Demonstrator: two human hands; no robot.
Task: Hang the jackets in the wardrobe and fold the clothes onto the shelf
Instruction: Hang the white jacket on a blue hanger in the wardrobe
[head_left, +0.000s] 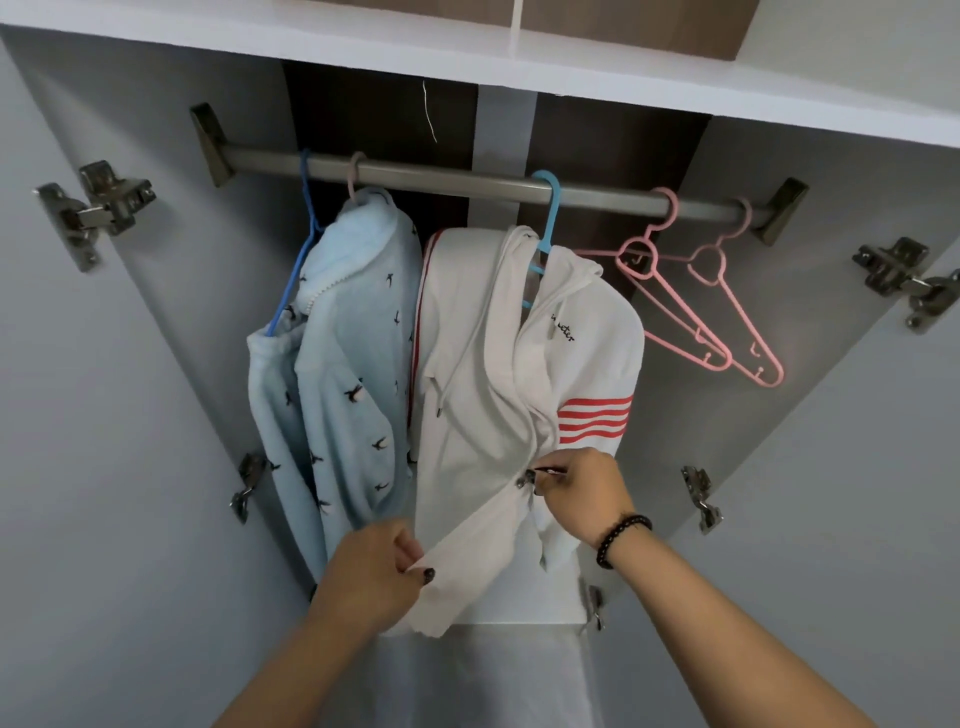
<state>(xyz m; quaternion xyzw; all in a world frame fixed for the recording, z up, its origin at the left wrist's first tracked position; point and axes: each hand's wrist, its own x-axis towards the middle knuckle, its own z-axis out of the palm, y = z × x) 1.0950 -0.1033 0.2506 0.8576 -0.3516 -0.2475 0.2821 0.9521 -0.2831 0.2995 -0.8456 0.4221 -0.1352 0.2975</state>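
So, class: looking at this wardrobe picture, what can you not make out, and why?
- White hoodie chest lettering: head view, too small to read.
- Zip pull: hidden by right hand fingers.
- Hoodie hem: partly covered by left hand.
- Shelf for folded clothes: outside the frame.

The turquoise plastic hanger (545, 228) vanished below its hook into the collar of the white hooded zip jacket with red sleeve stripes (483, 374), so its arms could not be seen. The black script on that jacket's chest was too small to read, and the right hand (582, 493) covered the zip pull it pinched. The pale blue fleece jacket with dark bird shapes (343, 364) hid most of a dark blue hanger (298, 249), and both forearms ran off the bottom edge.
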